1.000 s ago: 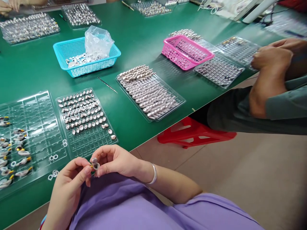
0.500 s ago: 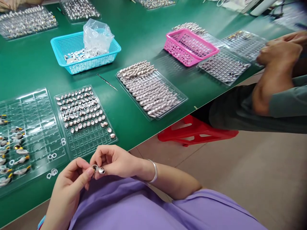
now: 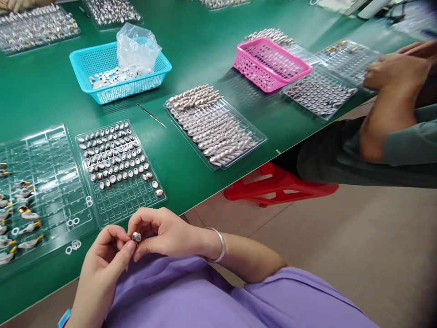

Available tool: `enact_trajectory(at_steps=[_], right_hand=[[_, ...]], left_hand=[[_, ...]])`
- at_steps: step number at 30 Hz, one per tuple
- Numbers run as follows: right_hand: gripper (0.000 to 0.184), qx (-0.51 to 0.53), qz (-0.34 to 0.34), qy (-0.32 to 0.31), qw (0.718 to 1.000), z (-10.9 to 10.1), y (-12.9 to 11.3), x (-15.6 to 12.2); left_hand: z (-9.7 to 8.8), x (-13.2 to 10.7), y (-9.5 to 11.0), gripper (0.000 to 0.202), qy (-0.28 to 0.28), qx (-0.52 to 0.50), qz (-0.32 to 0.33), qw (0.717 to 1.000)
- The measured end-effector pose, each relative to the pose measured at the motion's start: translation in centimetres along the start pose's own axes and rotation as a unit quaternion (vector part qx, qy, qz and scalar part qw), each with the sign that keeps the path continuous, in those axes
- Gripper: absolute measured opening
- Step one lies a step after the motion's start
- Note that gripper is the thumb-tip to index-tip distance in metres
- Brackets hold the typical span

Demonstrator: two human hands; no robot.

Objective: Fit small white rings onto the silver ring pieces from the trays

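Close to my lap, my left hand point(image 3: 111, 257) and my right hand point(image 3: 164, 234) meet fingertip to fingertip. Both are closed in a pinch around a small shiny silvery part point(image 3: 136, 237). Fingers cover much of it, so its full shape is hidden. Just beyond my hands lies a clear tray point(image 3: 118, 205) with rows of small oval silvery pieces in its upper part. To its left, a larger clear tray point(image 3: 54, 168) holds several grey pieces with yellow tips point(image 3: 30, 228). White rings point(image 3: 73, 222) lie on that tray, and more rings point(image 3: 75, 244) rest by its edge.
A blue basket point(image 3: 85, 86) holds white pieces and a plastic bag. Tweezers point(image 3: 152, 115) lie near a tray of long pale pieces point(image 3: 221, 132). A pink basket point(image 3: 254, 75) stands farther right. Another person's hands point(image 3: 399, 68) are at the right, above a red stool point(image 3: 280, 187).
The silvery part has turned between my fingertips; its dark-holed end showed before, and now a rounded shiny side faces up. Both hands stay nearly in place.
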State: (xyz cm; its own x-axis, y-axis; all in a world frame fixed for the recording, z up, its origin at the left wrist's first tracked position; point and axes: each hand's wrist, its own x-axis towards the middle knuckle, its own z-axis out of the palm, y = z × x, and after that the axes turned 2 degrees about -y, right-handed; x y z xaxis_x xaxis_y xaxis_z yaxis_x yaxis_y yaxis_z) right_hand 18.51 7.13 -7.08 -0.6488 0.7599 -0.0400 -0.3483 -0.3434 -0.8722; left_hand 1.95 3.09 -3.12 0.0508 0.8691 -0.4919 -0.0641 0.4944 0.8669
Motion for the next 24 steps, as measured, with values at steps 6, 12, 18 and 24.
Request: enact_trajectory(at_steps=[6,12,18,24], right_hand=[[0.015,-0.158,-0.085,0.004,0.984,-0.1,0.2,-0.1],[0.003,-0.322,-0.185,-0.016,0.928,-0.6,-0.1,0.0],[0.006,-0.352,-0.246,-0.003,0.903,-0.7,-0.6,0.1],[0.032,-0.191,-0.058,-0.003,0.980,-0.7,-1.4,-0.9]], left_hand=[[0.7,0.0,-0.7,0.028,0.040,-0.046,0.003,0.998],[0.0,0.2,-0.6,0.031,-0.016,0.017,-0.005,1.000],[-0.9,-0.2,-0.2,0.025,-0.022,0.068,0.005,0.997],[-0.3,-0.9,0.1,0.023,0.070,0.150,0.082,0.983]])
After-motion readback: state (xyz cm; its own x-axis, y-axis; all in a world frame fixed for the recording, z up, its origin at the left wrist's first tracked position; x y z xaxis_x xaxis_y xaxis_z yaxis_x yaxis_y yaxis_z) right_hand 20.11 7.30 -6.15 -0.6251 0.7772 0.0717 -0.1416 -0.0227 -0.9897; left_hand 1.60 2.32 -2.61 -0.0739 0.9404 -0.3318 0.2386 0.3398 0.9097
